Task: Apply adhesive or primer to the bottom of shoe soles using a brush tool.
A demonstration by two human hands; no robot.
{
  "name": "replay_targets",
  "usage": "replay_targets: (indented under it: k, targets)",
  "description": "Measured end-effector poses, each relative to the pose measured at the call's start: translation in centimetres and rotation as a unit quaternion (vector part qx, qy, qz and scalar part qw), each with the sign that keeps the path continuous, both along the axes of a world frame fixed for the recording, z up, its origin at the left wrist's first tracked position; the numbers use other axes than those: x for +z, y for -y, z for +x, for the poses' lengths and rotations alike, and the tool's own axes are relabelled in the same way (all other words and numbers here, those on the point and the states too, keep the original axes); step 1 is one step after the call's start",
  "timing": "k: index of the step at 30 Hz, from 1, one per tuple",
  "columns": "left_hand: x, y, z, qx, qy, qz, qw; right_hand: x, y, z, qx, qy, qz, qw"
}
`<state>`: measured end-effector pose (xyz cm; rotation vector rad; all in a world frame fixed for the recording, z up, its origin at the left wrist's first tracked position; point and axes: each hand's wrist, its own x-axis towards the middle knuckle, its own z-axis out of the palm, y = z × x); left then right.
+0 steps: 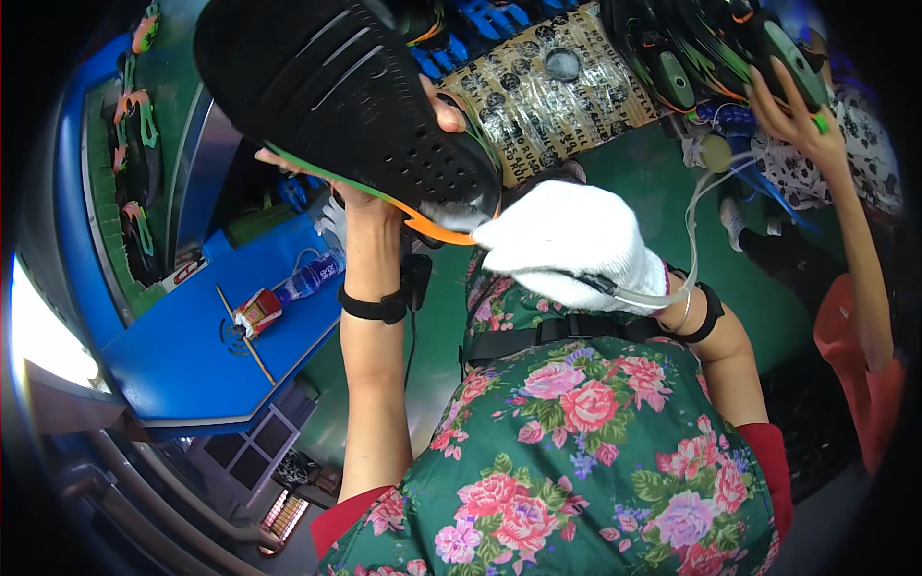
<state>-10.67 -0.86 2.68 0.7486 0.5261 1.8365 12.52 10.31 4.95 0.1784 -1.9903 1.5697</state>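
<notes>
My left hand grips a large black shoe close in front of me, thumb on one edge and fingers at the other. Cross grooves mark its wide end, and rows of small holes run toward the narrow end. The narrow end carries a wet-looking grey patch and an orange-and-green rim. My right hand, covered in a white knit glove, is closed, with its pointed tip against or just beside the orange rim. The glove hides my fingers. A clear tube with a dark end runs along the glove near my wrist.
A tape-covered board with a small round dish lies ahead. Black shoes stand far right, touched by another person's hand. The blue table at left holds a red packet and purple bottle.
</notes>
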Motion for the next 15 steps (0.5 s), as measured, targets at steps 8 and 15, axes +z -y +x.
replay_targets:
  k: [8, 15]
  targets:
    - [-0.1, 0.1, -0.3, 0.103, 0.08, -0.129, 0.983, -0.6, 0.0, -0.9, -0.01, -0.036, 0.084, 0.996]
    - [-0.5, 1.2, 0.3, -0.022, 0.086, -0.151, 0.985, -0.1, -0.2, -0.8, 0.197, -0.027, -0.058, 0.978]
